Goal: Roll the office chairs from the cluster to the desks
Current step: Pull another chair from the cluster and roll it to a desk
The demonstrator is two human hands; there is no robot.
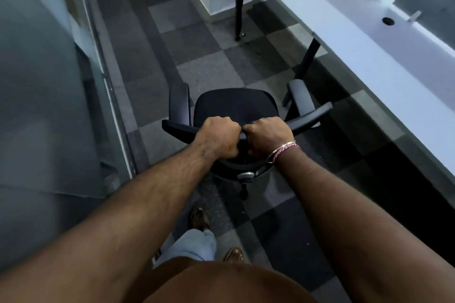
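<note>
The black office chair (235,108) stands in the aisle just left of the long white desk (369,61), its seat facing away from the person. On casters it should roll easily yet swivel off line, so the stiff backrest top is the sensible hold. The left hand (218,136) and right hand (268,136), 2 fists nearly touching, curl tightly round that top edge.

Both arms reach forward; left hand (219,136) and right hand (269,136) clench side by side, knuckles up.

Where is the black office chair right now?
In the head view the black office chair sits centre frame on the checkered carpet, gripped at its backrest by the left hand and right hand, left of the long white desk.
</note>
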